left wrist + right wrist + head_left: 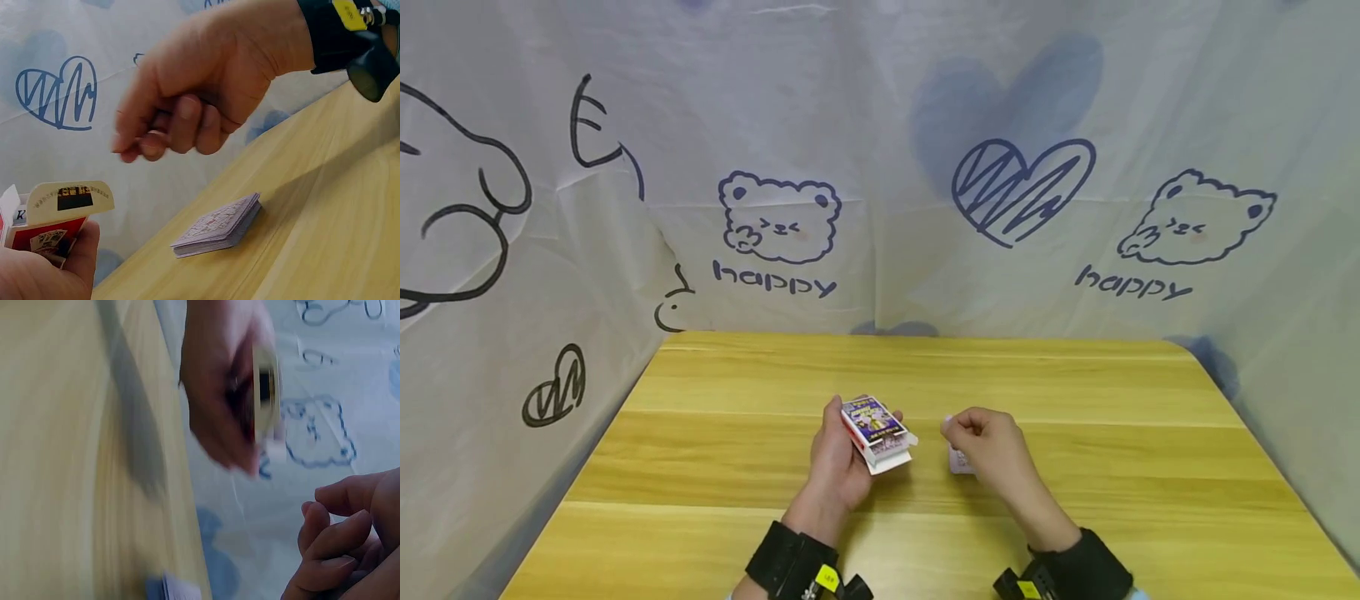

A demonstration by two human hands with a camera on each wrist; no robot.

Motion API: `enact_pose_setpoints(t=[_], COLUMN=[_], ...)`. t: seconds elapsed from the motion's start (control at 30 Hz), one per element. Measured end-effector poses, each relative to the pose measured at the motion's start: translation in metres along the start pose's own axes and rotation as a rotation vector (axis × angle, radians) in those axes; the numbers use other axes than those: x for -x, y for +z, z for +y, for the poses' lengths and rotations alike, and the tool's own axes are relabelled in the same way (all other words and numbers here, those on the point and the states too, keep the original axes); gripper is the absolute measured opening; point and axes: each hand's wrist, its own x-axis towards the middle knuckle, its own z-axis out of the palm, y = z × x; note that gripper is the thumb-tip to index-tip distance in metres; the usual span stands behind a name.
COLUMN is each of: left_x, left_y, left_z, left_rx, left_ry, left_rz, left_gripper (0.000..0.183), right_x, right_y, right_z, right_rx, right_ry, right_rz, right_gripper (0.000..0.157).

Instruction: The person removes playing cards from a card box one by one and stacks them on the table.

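Observation:
My left hand [837,471] holds a printed playing-card box [874,419], its fingers wrapped round the sides. The box's end flap hangs open, and a card [20,215] marked K shows inside in the left wrist view. To the right, a squared stack of playing cards [215,226] lies on the table, back pattern up. Above that stack hovers my right hand [996,450], which hides part of it in the head view. Its fingers [340,540] are loosely curled, with nothing seen between them.
The light wooden table [745,379] runs back to a pale cloth [887,125] with drawn bears, hearts and lettering. More of this cloth hangs along the left and right sides. Each wrist wears a black band [793,562].

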Motion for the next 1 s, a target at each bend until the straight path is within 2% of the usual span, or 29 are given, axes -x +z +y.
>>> enact_pose_setpoints(t=[0.23,0.4,0.53,0.7,1.0], left_x=[0.002,0.003,0.002,0.004,0.004], left_y=[0.0,0.001,0.002,0.003,0.004], left_z=[-0.001,-0.003,-0.005,-0.007,-0.007], left_rx=[0.006,0.029,0.045,0.044,0.031], left_ry=[-0.005,-0.022,-0.026,-0.031,-0.038], left_rz=[-0.019,-0.024,-0.046,-0.073,-0.103], left_gripper=[0.061,0.059,0.056,0.051,0.048], right_x=[0.007,0.01,0.01,0.009,0.009], right_y=[0.026,0.035,0.04,0.044,0.047], right_z=[-0.007,-0.005,-0.002,0.003,0.006], right_rx=[-0.069,-0.139,-0.176,-0.225,-0.39], right_ry=[-0.046,0.046,0.115,0.144,0.209], right_rz=[-0.066,-0.098,-0.09,-0.062,-0.065], right_gripper=[0.015,0.021,0.025,0.031,0.024])
